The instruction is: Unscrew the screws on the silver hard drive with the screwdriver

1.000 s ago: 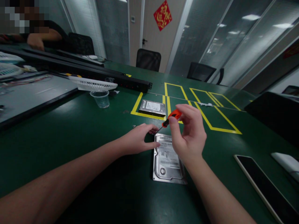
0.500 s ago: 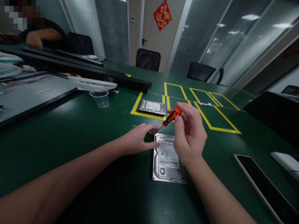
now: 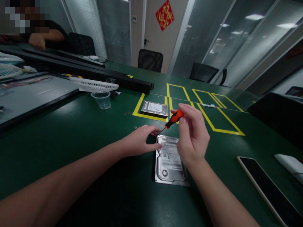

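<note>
A silver hard drive (image 3: pixel 169 164) lies flat on the green table (image 3: pixel 71 135) in front of me. My left hand (image 3: pixel 139 142) grips its far left corner between thumb and fingers. My right hand (image 3: pixel 193 135) pinches a small screwdriver with an orange and black handle (image 3: pixel 174 118). The thin tip slants down to the drive's far left corner, beside my left fingers. A second hard drive (image 3: pixel 154 108) rests further back inside a yellow taped box.
A clear plastic cup (image 3: pixel 102 100) and a white fan grille (image 3: pixel 94 84) stand at the left, near a long black power strip (image 3: pixel 132 83). A dark tablet (image 3: pixel 270 189) and a white object (image 3: pixel 291 164) lie at the right. Another person sits far left.
My right fingers have shifted on the screwdriver handle, which has tilted slightly. My left hand and the drive stay in place. The other person's arm moved a little.
</note>
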Demonstrator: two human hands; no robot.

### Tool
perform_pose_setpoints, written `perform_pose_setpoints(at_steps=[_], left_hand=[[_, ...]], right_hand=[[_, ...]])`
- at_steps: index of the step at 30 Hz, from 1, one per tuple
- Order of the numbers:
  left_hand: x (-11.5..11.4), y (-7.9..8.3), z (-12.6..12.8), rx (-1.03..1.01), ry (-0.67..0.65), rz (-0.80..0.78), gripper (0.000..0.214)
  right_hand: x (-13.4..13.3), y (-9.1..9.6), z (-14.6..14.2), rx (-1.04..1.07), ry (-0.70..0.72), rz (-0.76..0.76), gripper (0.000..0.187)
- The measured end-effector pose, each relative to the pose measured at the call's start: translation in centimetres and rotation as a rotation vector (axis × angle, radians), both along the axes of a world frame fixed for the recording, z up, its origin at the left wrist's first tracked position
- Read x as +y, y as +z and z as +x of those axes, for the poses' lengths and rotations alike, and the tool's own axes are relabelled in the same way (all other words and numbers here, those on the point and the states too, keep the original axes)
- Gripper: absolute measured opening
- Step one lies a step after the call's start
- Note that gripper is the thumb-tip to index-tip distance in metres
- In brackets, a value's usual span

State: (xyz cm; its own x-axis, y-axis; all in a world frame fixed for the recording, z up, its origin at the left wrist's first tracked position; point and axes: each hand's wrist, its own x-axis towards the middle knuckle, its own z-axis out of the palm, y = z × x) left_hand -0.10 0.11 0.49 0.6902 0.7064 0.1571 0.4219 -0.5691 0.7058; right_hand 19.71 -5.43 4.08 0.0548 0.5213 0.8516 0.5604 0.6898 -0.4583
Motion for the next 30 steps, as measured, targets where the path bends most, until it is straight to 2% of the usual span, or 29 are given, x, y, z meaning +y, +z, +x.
perform_pose_setpoints(at_steps=[9,12,19,26,30], left_hand=[[0.02,-0.14,0.0,-0.003,0.002,0.008,0.054],[0.04,-0.15,-0.03,0.002,0.002,0.006,0.054],[0.12,-0.28,-0.06,-0.016,-0.016,0.012,0.053],[0.06,0.04,-0.02,-0.008,-0.002,0.001,0.054],[0.09,0.06,-0.04,0.006,-0.004,-0.004,0.056]], right_hand=[[0.46,-0.04,-0.24,-0.02,-0.082,0.108,0.033],[0.42,-0.08,-0.19,-0.018,-0.08,0.078,0.034],[0.01,-0.34,0.06,0.035,0.045,-0.007,0.038],[0.41,-0.12,-0.2,0.001,-0.06,0.08,0.036],[0.24,-0.08,-0.11,0.002,-0.035,0.046,0.038]])
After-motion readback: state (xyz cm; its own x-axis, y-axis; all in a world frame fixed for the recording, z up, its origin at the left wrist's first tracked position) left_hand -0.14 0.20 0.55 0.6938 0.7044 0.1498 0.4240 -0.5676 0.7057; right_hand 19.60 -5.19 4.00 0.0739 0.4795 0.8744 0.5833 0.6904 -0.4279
